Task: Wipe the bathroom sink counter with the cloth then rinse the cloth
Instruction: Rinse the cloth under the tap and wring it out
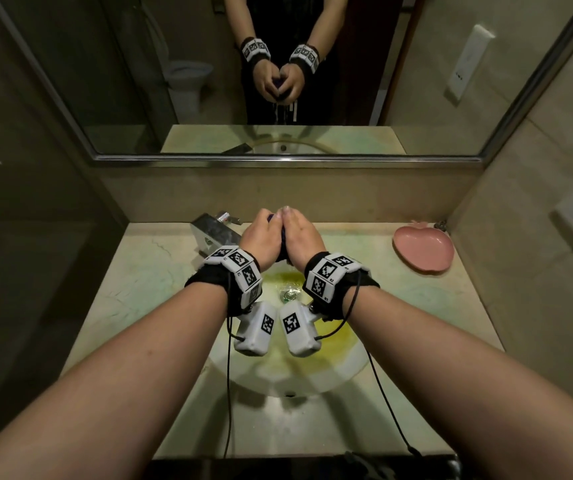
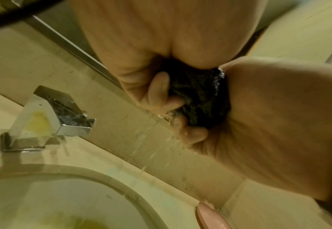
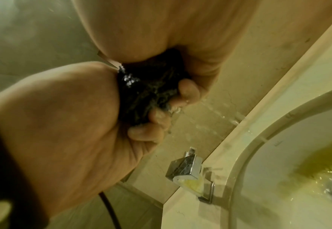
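Observation:
Both hands are pressed together over the back of the sink basin (image 1: pixel 333 372), squeezing a dark, wet cloth (image 2: pixel 200 99) balled up between them. My left hand (image 1: pixel 261 237) curls its fingers (image 2: pixel 159 89) into the cloth from one side. From the other side my right hand (image 1: pixel 300 237) grips it. Only a sliver of the cloth (image 1: pixel 271 218) shows in the head view. Water streams down from the cloth (image 3: pixel 141 93) toward the basin (image 3: pixel 278 155). The pale stone counter (image 1: pixel 139 271) surrounds the basin.
A square chrome faucet (image 1: pixel 212 233) stands just left of my hands, with no water running from it. A pink dish (image 1: pixel 423 249) sits at the counter's back right corner. A mirror (image 1: pixel 105 81) hangs on the wall behind. The basin has yellow staining around the drain (image 1: pixel 290 294).

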Demonstrator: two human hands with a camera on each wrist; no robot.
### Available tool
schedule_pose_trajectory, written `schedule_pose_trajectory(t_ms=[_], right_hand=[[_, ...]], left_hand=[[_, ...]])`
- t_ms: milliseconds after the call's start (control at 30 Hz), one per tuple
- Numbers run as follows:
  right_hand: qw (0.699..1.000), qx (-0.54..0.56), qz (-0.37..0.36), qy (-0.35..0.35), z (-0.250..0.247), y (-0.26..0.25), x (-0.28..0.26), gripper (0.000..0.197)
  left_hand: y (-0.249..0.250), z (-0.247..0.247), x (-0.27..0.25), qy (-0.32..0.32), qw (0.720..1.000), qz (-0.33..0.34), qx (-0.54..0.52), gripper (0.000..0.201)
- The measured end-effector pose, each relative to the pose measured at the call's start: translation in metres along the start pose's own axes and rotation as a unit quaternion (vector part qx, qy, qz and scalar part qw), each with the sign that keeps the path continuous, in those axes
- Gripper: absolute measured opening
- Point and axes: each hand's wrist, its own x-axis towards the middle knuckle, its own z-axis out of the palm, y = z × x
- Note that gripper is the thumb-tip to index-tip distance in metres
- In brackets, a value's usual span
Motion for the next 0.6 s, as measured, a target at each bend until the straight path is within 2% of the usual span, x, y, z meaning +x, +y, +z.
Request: schedule_pose_trajectory(t_ms=[233,600], right_hand=[[0.998,-0.044,0.032,0.03,0.021,0.01,0.006,0.043],[0.995,-0.065,0.075,0.021,0.034,0.031,0.015,0.046]], left_hand=[[-0.026,0.003,0.012,0.012,0.999,0.014,0.028,0.037],[-0.047,0.008,0.023,-0.031,0.991,0.037,0.125,0.037]])
